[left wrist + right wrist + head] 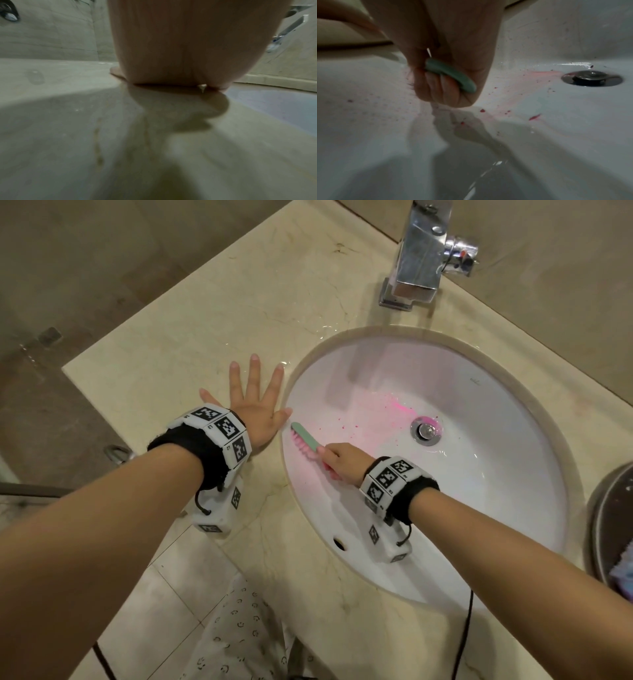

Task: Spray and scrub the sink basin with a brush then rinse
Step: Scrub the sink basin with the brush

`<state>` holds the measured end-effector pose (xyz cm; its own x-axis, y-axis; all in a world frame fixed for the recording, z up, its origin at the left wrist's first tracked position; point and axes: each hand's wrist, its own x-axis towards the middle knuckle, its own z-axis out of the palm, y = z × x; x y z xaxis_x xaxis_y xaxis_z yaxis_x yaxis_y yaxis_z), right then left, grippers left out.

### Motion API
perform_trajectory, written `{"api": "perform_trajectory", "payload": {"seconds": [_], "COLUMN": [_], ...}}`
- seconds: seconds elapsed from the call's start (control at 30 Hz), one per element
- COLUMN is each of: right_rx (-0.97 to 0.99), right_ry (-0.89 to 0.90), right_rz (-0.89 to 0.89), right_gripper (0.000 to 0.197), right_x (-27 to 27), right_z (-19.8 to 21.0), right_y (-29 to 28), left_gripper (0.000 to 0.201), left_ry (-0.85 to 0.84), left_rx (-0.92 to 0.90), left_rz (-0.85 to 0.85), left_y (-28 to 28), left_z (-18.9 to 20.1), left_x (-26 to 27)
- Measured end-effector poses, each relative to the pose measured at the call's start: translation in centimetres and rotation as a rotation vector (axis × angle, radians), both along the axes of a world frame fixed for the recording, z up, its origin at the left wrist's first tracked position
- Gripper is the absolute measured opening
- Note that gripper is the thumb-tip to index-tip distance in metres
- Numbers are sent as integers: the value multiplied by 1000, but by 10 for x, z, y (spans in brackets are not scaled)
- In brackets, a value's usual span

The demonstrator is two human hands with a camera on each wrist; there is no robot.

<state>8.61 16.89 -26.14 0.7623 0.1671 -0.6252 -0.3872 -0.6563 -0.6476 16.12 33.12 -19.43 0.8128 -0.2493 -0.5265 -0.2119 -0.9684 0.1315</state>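
The white oval sink basin [479, 508] carries pink stains and specks around its metal drain [425, 430]. My right hand [340, 462] grips the handle of a green-backed brush [306, 437] whose pink bristles press on the basin's left wall. In the right wrist view my fingers [440, 86] curl round the green handle [452, 75], with red specks on the basin [556, 121] and the drain [591, 78] to the right. My left hand [255, 402] lies flat with spread fingers on the beige countertop [205, 320], left of the basin. The left wrist view shows its heel [180, 47] on the counter [68, 135].
A chrome faucet [423, 251] stands behind the basin at top centre. A dark round dish [613, 525] with a bluish object sits at the right edge. Water wets the counter near the basin's far-left rim. The overflow hole [339, 543] is on the near wall.
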Motion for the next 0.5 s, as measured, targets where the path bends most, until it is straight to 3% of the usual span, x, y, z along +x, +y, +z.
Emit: {"api": "perform_trajectory", "payload": {"seconds": [0.1,0.13,0.2,0.27,0.4,0.5], "right_rx": [-174,-237,-312,-272,-34,-106], "right_ry": [83,116,136,109,3,13], "right_rz": [106,93,10,-28,-44,91], "right_gripper": [31,23,26,20,45,42], "right_x": [-6,-3,4,12,11,-1], "right_z": [3,4,4,3,2,3], "right_y": [-9,-11,-13,-7,6,1], "left_gripper": [63,63,63,63,63,63], "left_ry": [-2,-4,-6,-9,4,-2], "left_rx": [0,-3,-7,-9,-1,-1], "left_rz": [-1,0,0,0,-7,-8], "left_y": [-1,0,0,0,0,0], "left_z": [1,1,0,0,1,1], "left_x": [0,0,0,0,0,-1]}}
